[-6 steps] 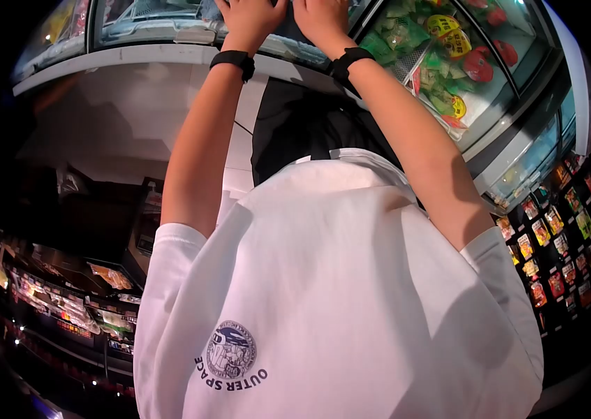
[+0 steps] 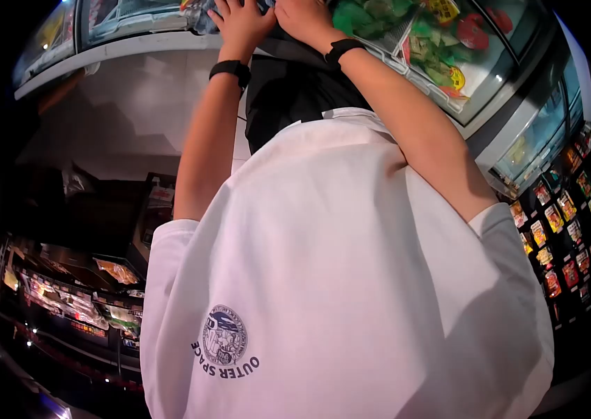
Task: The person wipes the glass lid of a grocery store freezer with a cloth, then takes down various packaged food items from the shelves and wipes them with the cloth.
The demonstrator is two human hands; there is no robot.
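Note:
My left hand (image 2: 243, 26) is at the top edge of the view with its fingers spread, beside a clear bluish plastic package (image 2: 201, 19) in the chest freezer (image 2: 149, 43). Close to its right, my right hand (image 2: 306, 21) has its fingers curled in; whatever they hold is hidden. Something dark and bluish shows between the two hands, too little of it to name. Green bags (image 2: 372, 17) lie in the freezer to the right of my right hand. Each wrist has a black band.
A white wire basket (image 2: 442, 94) sits among the green, yellow and red packages. The freezer's front wall (image 2: 135, 105) runs left of my legs. Shelves of goods (image 2: 65, 300) stand at the lower left, and hanging packets (image 2: 567, 223) at the right.
Both hands have shifted a little left and up in the view. The dark frame strip beside my right hand no longer shows there, and more green bags appear next to it.

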